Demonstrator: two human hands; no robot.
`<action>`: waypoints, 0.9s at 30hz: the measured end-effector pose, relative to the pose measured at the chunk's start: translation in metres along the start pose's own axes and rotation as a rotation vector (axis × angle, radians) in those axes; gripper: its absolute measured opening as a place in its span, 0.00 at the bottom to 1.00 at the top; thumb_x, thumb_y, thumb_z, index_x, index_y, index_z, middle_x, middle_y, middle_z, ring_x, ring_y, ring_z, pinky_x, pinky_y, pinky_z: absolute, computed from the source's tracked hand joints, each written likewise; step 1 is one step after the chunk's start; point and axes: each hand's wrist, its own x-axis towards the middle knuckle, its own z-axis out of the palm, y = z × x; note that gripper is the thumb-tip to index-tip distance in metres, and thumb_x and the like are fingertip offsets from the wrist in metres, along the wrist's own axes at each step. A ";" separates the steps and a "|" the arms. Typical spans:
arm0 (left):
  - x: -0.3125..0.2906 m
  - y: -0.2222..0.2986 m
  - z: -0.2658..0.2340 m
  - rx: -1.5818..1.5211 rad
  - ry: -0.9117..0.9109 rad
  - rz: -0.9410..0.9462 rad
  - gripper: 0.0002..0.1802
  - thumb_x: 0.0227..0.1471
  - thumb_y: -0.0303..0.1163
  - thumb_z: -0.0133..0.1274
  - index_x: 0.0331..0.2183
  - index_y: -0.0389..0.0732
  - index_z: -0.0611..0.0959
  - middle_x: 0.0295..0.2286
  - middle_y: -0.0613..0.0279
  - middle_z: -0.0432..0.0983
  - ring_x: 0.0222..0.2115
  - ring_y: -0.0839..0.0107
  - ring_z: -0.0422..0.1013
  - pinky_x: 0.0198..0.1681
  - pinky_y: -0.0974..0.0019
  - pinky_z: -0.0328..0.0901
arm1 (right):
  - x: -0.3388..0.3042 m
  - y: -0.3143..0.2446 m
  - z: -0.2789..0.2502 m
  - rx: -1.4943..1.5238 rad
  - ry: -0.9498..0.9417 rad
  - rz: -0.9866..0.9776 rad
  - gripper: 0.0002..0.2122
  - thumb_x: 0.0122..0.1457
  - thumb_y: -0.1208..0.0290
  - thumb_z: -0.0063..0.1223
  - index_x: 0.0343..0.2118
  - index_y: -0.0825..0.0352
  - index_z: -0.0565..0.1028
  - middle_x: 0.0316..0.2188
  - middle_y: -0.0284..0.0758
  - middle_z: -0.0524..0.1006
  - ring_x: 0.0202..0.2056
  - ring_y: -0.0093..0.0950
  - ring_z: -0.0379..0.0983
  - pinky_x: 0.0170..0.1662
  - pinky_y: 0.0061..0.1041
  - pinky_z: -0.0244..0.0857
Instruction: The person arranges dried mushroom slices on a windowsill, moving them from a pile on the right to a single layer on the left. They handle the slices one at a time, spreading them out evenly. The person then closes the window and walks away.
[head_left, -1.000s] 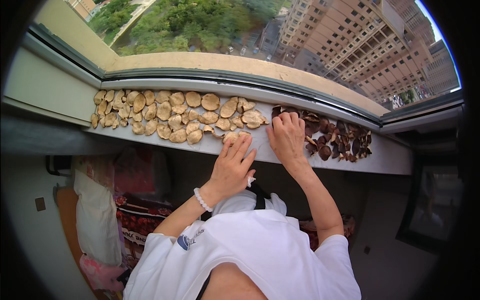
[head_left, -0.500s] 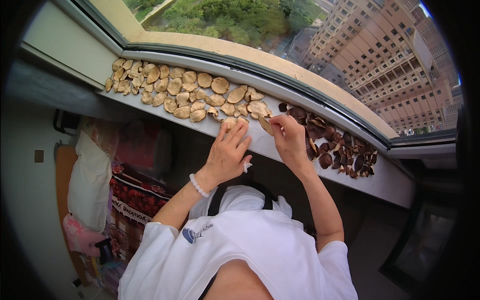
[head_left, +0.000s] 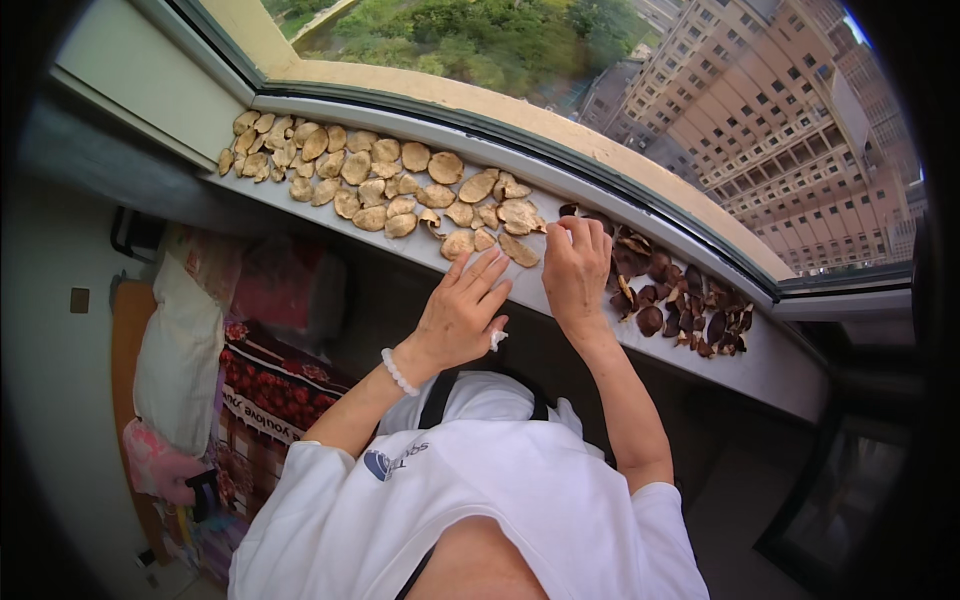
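Pale tan dried slices (head_left: 356,168), oval and thin, lie spread over the left and middle of the white windowsill (head_left: 530,282). My left hand (head_left: 462,305) is open, fingers stretched out at the sill's front edge, just below the nearest slices. A small white thing (head_left: 498,340) shows beside its thumb; I cannot make out its kind. One long slice (head_left: 518,250) lies flat between my two hands. My right hand (head_left: 577,270) is closed, its fingers curled beside a large pale slice (head_left: 520,213). Whatever its fingertips hold is hidden. Right of it are dark brown dried pieces (head_left: 672,292).
A window frame (head_left: 500,122) borders the sill at the back, with trees and tall buildings outside. Below on the left are a white pillow-like bundle (head_left: 178,370) and a red patterned cloth (head_left: 262,385). A dark-framed panel (head_left: 840,490) stands at lower right.
The long slice that my right hand was holding now lies on the sill. My right hand has let it go and curled its fingers just right of it. The left hand has barely moved.
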 end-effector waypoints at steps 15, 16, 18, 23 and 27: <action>0.008 -0.003 0.014 -0.029 -0.097 0.059 0.31 0.43 0.33 0.64 0.51 0.33 0.78 0.59 0.45 0.66 0.63 0.51 0.58 0.67 0.44 0.49 | 0.021 0.017 -0.001 -0.167 -0.228 0.046 0.06 0.53 0.70 0.61 0.32 0.66 0.79 0.35 0.35 0.78 0.45 0.36 0.70 0.51 0.38 0.57; 0.007 -0.003 0.014 -0.037 -0.096 0.057 0.31 0.43 0.33 0.64 0.50 0.33 0.78 0.59 0.45 0.66 0.63 0.50 0.58 0.67 0.44 0.49 | 0.023 0.015 -0.002 -0.160 -0.243 0.076 0.06 0.53 0.70 0.61 0.31 0.66 0.79 0.35 0.35 0.78 0.44 0.36 0.70 0.50 0.39 0.58; 0.008 -0.004 0.014 -0.048 -0.091 0.057 0.31 0.44 0.32 0.64 0.50 0.33 0.77 0.59 0.45 0.66 0.63 0.50 0.58 0.67 0.44 0.49 | 0.025 0.015 0.000 -0.143 -0.251 0.119 0.06 0.55 0.71 0.60 0.32 0.67 0.78 0.35 0.36 0.77 0.44 0.37 0.70 0.49 0.39 0.58; 0.008 -0.006 0.015 -0.063 -0.087 0.058 0.30 0.44 0.31 0.64 0.50 0.33 0.77 0.59 0.44 0.65 0.64 0.50 0.57 0.67 0.44 0.49 | 0.025 0.013 0.004 -0.031 -0.269 0.271 0.05 0.57 0.73 0.56 0.34 0.67 0.78 0.36 0.39 0.76 0.44 0.40 0.69 0.46 0.39 0.60; 0.007 -0.007 0.017 -0.077 -0.087 0.057 0.30 0.44 0.31 0.64 0.50 0.33 0.77 0.59 0.44 0.64 0.64 0.49 0.56 0.67 0.44 0.49 | 0.031 0.008 0.014 -0.042 -0.348 0.283 0.05 0.55 0.76 0.53 0.34 0.68 0.76 0.36 0.40 0.76 0.43 0.42 0.68 0.44 0.40 0.61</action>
